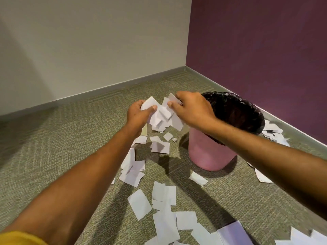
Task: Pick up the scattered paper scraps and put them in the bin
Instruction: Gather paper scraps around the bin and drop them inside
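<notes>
Left hand [139, 112] and right hand [191, 108]: both grasping one bunch of paper scraps [163, 115], held beside the pink bin [210, 152].

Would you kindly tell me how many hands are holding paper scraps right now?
2. The left hand grips the left side of the bunch of scraps above the carpet; the right hand grips its right side, next to the bin.

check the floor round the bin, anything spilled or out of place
Yes: paper scraps lie strewn over the carpet around the pink bin, some behind it by the purple wall.
</notes>
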Available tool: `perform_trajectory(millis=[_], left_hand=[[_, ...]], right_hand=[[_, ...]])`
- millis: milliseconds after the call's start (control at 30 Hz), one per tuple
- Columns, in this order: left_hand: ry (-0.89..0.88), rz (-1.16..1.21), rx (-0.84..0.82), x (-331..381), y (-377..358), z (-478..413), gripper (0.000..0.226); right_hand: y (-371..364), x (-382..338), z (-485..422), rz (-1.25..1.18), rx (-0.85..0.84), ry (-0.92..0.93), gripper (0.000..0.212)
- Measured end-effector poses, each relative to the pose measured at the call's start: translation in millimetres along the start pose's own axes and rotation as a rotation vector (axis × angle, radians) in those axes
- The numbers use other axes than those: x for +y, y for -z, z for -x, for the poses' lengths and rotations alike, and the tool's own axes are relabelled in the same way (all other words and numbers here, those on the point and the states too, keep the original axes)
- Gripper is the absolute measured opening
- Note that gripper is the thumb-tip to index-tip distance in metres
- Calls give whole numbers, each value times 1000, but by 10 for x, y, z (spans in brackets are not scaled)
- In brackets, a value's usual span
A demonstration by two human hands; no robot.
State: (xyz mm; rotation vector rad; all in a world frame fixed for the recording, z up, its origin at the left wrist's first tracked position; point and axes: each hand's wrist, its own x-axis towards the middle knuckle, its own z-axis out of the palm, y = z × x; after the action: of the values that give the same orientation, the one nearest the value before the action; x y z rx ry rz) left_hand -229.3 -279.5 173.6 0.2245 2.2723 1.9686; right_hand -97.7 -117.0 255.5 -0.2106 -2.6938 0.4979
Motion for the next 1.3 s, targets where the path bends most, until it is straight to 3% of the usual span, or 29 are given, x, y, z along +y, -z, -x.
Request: perform_trajectory(millis=[133,333,600,833,1033,1167,1300], left_hand=[[-11,171,6,440,-331,74,23],[12,186,-63,776,-964,324,28],[69,193,-297,828,-1404,550,62],[4,160,-120,628,-1277,395,24],[59,-151,-99,22,-879,285,17],[84,-548,-382,-553,-607,354,12],[74,-907,-674,-1154,-378,559,23]], right_hand=[[520,302,-241,-58,77,-163,45],[685,1048,-293,-282,90,-459,41],[721,1480,-153,-131,47,-519,37],[722,1451,-107,-148,41,-444,26],[610,1084,14,-204,8,-296,21],[480,778,152,-270,-48,-171,16],[363,539,245,-274,-124,-2,17]])
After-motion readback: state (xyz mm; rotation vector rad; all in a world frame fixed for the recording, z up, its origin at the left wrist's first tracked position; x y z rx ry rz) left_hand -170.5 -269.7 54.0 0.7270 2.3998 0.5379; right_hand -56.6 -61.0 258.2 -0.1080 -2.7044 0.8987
